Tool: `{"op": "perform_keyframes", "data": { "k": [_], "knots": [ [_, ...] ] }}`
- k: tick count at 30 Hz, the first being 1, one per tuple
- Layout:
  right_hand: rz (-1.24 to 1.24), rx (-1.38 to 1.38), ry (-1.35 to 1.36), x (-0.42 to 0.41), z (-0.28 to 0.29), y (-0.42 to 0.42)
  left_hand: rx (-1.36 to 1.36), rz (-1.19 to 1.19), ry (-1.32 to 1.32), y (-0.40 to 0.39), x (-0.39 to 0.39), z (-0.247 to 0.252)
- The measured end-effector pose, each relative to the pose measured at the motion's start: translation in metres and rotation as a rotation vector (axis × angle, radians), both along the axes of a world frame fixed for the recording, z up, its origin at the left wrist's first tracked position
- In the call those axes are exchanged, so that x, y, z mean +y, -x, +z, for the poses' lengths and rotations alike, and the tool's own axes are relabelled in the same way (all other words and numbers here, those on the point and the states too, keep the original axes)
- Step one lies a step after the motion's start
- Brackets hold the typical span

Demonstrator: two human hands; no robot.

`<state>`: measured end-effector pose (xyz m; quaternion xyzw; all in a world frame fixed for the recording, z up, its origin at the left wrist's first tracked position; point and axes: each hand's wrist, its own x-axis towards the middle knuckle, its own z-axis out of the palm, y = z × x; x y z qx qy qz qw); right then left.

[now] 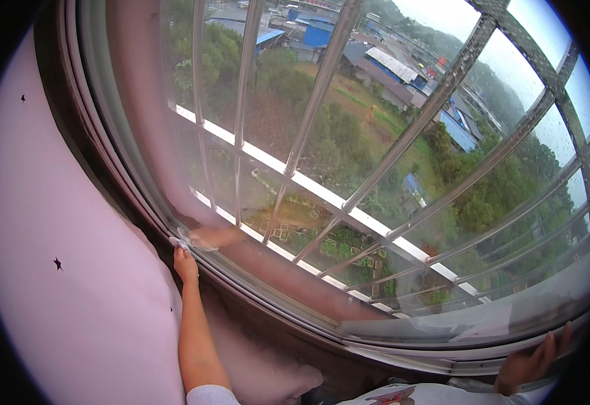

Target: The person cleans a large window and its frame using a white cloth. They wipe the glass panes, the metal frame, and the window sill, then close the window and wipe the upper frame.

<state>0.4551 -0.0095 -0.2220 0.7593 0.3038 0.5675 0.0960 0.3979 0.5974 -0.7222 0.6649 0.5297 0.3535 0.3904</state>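
My left hand [187, 266] reaches up to the lower left corner of a window and pinches a crumpled white cloth or tissue [178, 242] between thumb and fingers. The cloth touches the window frame [269, 297] beside the glass pane [325, 238]. A reflection of the hand and cloth shows in the glass. Over at the lower right, my right hand [525, 362] is against the window's edge, its fingers extended and apart. Part of that hand is in shadow, and I see nothing held in it.
Outside the glass stand metal security bars [320, 91] with a white crossbar [320, 185]. Beyond and far below are trees, garden plots and blue-roofed buildings. A pale pink surface [97, 314] with small dark star shapes borders the window on the left. Water drops speckle the pane.
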Motion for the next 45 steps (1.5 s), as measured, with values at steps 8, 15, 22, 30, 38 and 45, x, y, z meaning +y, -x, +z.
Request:
{"op": "perform_keyframes", "data": {
  "k": [8,15,22,30,38,45],
  "knots": [
    [-0.002,-0.086,0.192,0.007,0.01,-0.013,0.032,-0.073,0.007,0.005,-0.086,0.026],
    [0.138,-0.098,0.194,0.035,0.011,-0.013,-0.075,-0.127,0.245,0.01,-0.151,0.036],
    [0.27,-0.048,0.217,0.042,0.021,-0.017,-0.275,0.038,0.248,-0.001,-0.11,0.132],
    [0.265,0.01,0.169,0.034,0.018,-0.016,-0.609,0.207,-0.53,-0.005,-0.041,0.362],
    [0.308,0.093,0.087,0.039,0.016,-0.011,-0.849,0.056,-0.741,-0.031,-0.126,0.51],
    [0.345,0.102,0.085,0.038,0.016,-0.013,-1.149,-0.099,-0.483,-0.01,-0.162,0.538]
  ]
}}
